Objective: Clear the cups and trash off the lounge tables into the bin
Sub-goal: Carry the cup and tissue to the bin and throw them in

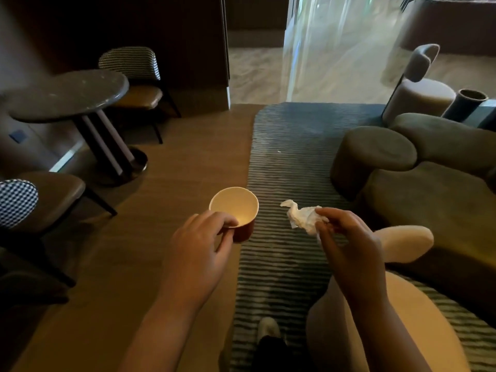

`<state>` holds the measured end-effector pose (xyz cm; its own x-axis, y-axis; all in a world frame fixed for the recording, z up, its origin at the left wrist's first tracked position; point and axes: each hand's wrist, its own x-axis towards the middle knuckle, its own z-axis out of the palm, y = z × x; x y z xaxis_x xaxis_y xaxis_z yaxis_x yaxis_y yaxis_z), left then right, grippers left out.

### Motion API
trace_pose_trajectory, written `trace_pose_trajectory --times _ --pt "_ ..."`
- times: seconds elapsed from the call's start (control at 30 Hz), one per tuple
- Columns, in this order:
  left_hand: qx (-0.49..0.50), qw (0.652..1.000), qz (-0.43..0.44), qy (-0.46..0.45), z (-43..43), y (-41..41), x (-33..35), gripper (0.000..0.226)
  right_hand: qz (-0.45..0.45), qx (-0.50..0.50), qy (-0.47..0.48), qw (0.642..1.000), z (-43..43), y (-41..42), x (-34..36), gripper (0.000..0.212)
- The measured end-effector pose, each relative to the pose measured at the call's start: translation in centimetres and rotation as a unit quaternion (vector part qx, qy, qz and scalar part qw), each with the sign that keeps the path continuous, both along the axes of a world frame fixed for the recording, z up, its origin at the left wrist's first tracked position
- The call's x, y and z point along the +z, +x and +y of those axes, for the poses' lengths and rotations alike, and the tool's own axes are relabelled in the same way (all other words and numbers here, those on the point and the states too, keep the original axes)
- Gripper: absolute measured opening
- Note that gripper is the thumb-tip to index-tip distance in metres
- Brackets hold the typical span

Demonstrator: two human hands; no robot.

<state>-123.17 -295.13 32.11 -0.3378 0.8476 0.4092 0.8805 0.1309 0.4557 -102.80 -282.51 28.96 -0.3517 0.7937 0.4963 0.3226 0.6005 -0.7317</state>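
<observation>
While walking between tables, gripping a red round paper cup (236,210) by its rim in the left hand (201,242), pinching a crumpled white napkin (303,217) in the right hand (349,248). Light, soft, easy to squash.

No text, label, brand or number is legible anywhere here.

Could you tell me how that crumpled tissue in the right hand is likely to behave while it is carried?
The tissue looks thin and wrinkled, so it is probably very light and floppy. A loose tail sticks out past the right hand, so it may flap or tear if snagged. Only the fingertips appear to pinch it, so it could slip free; balling it up would likely help.
</observation>
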Motion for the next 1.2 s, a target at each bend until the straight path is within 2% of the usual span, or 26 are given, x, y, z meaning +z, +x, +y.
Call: trace_pose_trajectory --times 0.4,0.67,0.87,0.97,1.1,1.2 --pt "0.042 0.999 0.022 -0.009 23.9 -11.3 2.1 0.021 0.051 0.033 -0.016 0.998 25.5 -13.3 1.1 0.024" --pt "0.026 1.0 -0.014 -0.01 39.8 -21.0 -0.7 0.023 0.008 0.04 -0.02 0.999 40.3 -22.8 -1.9 0.03" --pt "-0.022 0.999 -0.026 0.002 56.7 -29.2 -0.1 0.021 -0.066 0.02 0.027 0.997 56.0 -29.8 0.0 0.027" --pt "-0.066 0.998 -0.018 0.005 66.3 -31.8 1.2 0.022 -0.06 -0.015 0.049 0.997 64.2 -31.7 1.7 0.025" --pt "-0.136 0.99 -0.026 -0.01 77.9 -32.8 1.7 0.021 -0.055 -0.083 0.026 0.995 72.7 -31.2 1.7 0.025" --pt "-0.177 0.983 -0.034 -0.028 86.6 -33.3 0.7 0.022 -0.066 -0.14 -0.026 0.988 79.4 -30.1 -0.5 0.026"
